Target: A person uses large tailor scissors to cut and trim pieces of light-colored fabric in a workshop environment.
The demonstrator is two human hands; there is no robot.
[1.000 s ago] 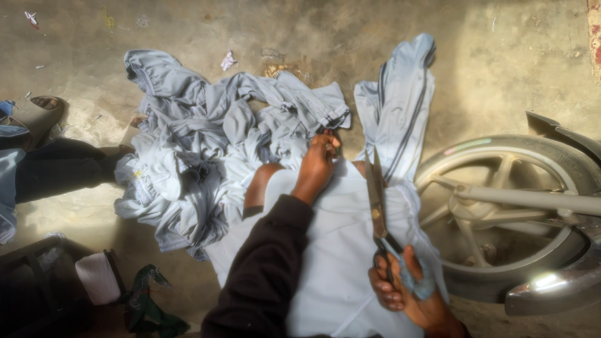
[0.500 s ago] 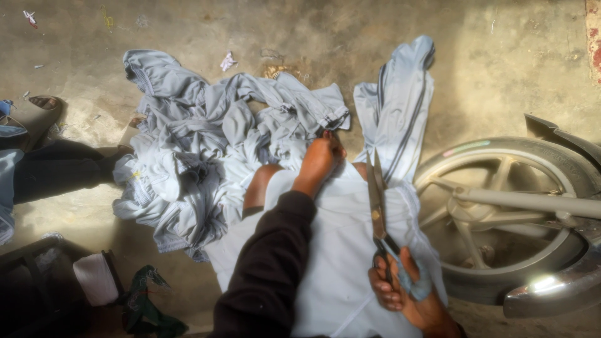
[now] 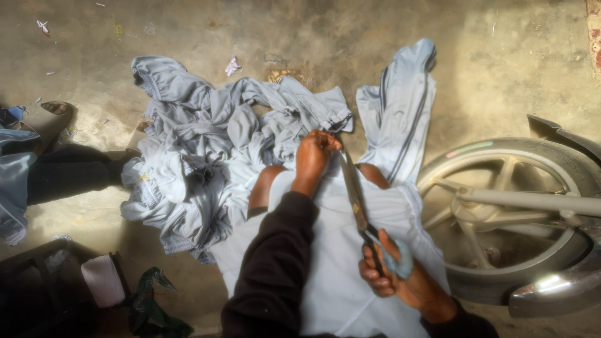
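1. Bare concrete floor (image 3: 513, 69) fills the head view; it is stained, with small scraps of paper near its far edge.
2. On the middle of the floor lies a pile of grey clothes (image 3: 206, 156), crumpled and overlapping. One grey garment with dark stripes (image 3: 400, 119) is stretched out toward the far edge, just beside the pile on its right.
3. The left hand (image 3: 315, 156), coming out of a dark sleeve (image 3: 275, 263), is closed on the near edge of the grey cloth, the fingers pinched together on the fabric.
4. The right hand (image 3: 391, 272) is clamped on the handles of long scissors (image 3: 357, 200). The blades point away from the person, and the tips reach the cloth beside the left hand. I cannot tell if the blades are apart or together.
5. Under both arms there is white cloth (image 3: 338, 275) over the person's lap, and two bare knees show at its far side.
6. At the right edge of the floor stands a motorcycle wheel (image 3: 501, 213) with a dark tyre.
7. At the left edge a dark trouser leg (image 3: 69, 175) of another person is seen, and near the lower left corner lies a green rag (image 3: 150, 300).
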